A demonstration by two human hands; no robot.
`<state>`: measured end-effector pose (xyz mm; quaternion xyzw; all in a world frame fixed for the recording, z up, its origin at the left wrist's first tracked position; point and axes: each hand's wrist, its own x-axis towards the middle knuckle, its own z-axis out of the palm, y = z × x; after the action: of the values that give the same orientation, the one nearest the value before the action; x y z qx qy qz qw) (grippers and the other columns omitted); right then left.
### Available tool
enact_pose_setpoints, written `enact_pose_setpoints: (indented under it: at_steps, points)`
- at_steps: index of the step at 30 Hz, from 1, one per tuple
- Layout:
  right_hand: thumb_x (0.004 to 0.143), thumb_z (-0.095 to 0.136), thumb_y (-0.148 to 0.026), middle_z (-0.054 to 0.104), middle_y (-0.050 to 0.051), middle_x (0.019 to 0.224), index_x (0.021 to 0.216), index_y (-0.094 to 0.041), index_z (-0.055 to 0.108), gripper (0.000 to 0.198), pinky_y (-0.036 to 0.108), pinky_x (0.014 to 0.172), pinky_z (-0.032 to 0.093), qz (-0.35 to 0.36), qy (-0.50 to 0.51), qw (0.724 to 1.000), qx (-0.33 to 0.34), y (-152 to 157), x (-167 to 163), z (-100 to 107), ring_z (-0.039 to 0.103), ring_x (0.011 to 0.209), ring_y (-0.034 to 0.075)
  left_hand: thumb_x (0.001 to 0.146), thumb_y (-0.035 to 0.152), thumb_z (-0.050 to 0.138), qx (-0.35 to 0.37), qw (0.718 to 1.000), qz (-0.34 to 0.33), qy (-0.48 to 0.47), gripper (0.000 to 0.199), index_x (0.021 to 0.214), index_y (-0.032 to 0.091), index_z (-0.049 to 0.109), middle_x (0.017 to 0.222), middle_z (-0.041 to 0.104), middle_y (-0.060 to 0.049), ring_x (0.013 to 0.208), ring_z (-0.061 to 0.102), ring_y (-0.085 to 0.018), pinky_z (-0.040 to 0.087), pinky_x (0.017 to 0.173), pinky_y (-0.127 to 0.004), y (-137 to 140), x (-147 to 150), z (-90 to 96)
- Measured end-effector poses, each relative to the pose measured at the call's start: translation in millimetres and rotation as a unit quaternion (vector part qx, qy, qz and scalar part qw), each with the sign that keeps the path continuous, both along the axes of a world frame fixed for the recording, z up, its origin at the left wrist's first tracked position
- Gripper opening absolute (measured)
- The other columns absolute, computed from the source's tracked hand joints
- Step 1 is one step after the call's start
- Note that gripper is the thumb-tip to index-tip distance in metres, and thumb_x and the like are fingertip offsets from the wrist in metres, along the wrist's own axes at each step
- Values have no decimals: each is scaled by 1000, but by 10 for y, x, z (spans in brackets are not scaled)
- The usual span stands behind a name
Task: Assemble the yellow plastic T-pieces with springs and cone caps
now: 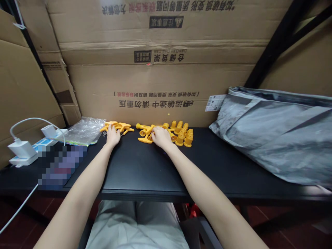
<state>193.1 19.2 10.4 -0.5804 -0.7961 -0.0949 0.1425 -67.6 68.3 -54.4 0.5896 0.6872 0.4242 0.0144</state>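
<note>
My left hand point(113, 135) rests on a small pile of orange-yellow plastic T-shaped handles point(125, 126) near the back of the black table, its fingers stretched out and slightly apart. Thin dark metal pieces, perhaps hooks or springs, show at the pile's left edge. My right hand point(162, 137) is over a second group of yellow plastic parts, its fingers bent round a yellow T-shaped handle point(145, 139); the fingertips are partly hidden. Several yellow flanged, cup-like caps point(188, 138) stand in rows just right of that hand.
A clear plastic bag point(85, 129) lies at the back left, near a power strip point(48, 141) with white chargers point(22, 150). A blurred flat item point(62, 167) lies in front. Cardboard point(160, 79) walls the back. A large grey bag point(275, 135) fills the table's right side.
</note>
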Motion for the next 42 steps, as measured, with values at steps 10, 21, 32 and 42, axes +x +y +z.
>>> enact_pose_setpoints:
  at_steps: [10, 21, 32, 42]
  points:
    - [95, 38, -22, 61, 15, 123, 117, -13, 60, 31, 37, 91, 42, 36, 48, 998, 15, 175, -95, -62, 53, 114, 26, 79, 5, 36, -22, 999, -26, 7, 57, 134, 16, 48, 153, 36, -15, 145, 26, -26, 15, 119, -55, 18, -49, 24]
    - [91, 45, -19, 65, 14, 118, 108, -16, 65, 27, 39, 95, 37, -30, 34, 997, -54, 575, -433, 2, 49, 118, 27, 67, -6, 45, -4, 999, -35, -16, 68, 129, 19, 56, 149, 42, -11, 141, 34, -29, 23, 118, -52, 12, -99, -1]
    - [87, 49, -10, 67, 14, 113, 109, -15, 66, 28, 35, 90, 35, -42, 3, 997, -69, 702, -493, 39, 53, 115, 26, 81, 12, 50, 25, 999, -35, 1, 42, 123, 13, 57, 128, 61, -14, 125, 53, -27, 36, 111, -44, -18, -53, 22]
    - [87, 48, -8, 67, 15, 113, 109, -14, 64, 28, 35, 88, 34, -29, -32, 997, -62, 656, -476, 39, 54, 113, 25, 79, 10, 48, 53, 998, 39, -15, 35, 111, 17, 58, 121, 58, -14, 121, 53, -27, 39, 108, -44, 21, -101, -2]
